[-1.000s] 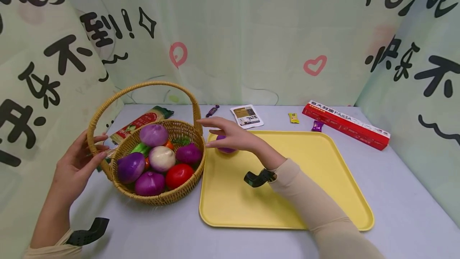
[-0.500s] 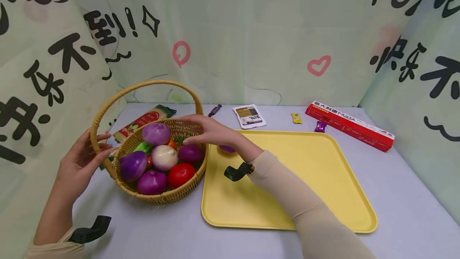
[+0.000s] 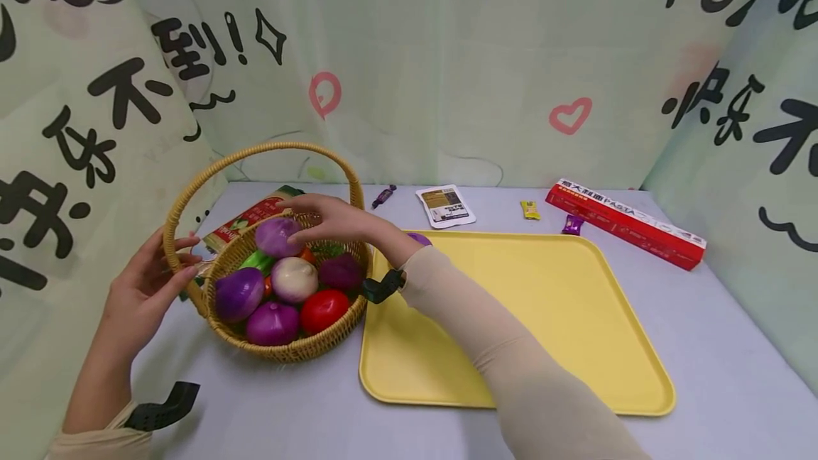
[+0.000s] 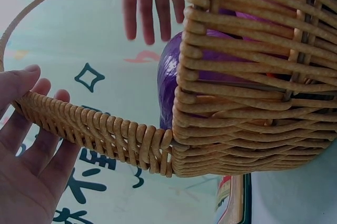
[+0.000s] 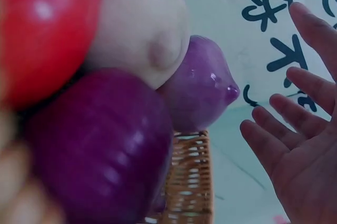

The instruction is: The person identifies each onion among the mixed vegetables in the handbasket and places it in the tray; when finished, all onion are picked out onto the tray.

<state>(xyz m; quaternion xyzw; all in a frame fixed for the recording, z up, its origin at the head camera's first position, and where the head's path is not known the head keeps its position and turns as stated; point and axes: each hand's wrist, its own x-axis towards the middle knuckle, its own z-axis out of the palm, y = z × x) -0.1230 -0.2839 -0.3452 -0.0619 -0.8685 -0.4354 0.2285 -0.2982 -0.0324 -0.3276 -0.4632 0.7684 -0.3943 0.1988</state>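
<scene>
A wicker basket (image 3: pixel 287 353) stands at the left, filled with purple onions (image 3: pixel 273 324), a white onion (image 3: pixel 294 280), a red tomato (image 3: pixel 324 311) and something green. My left hand (image 3: pixel 143 282) holds the side of its arched handle (image 4: pixel 95 126), the thumb on one side and the fingers on the other. Over the back of the basket reaches my right hand (image 3: pixel 332 222), its fingers spread and holding nothing. Its fingertips overlap a lighter purple onion (image 3: pixel 276 236) in the head view; the right wrist view shows a gap between the fingers (image 5: pixel 263 129) and that onion.
A yellow tray (image 3: pixel 511 318) lies right of the basket, a purple onion (image 3: pixel 420 238) at its far left corner, partly hidden by my arm. Behind are a red package (image 3: pixel 239 222), a white packet (image 3: pixel 445 206), wrapped candies (image 3: pixel 530 209) and a red pasta box (image 3: pixel 626 223).
My right hand has moved left, from the tray's edge across the basket rim to above the lighter purple onion. My left hand stays at the handle.
</scene>
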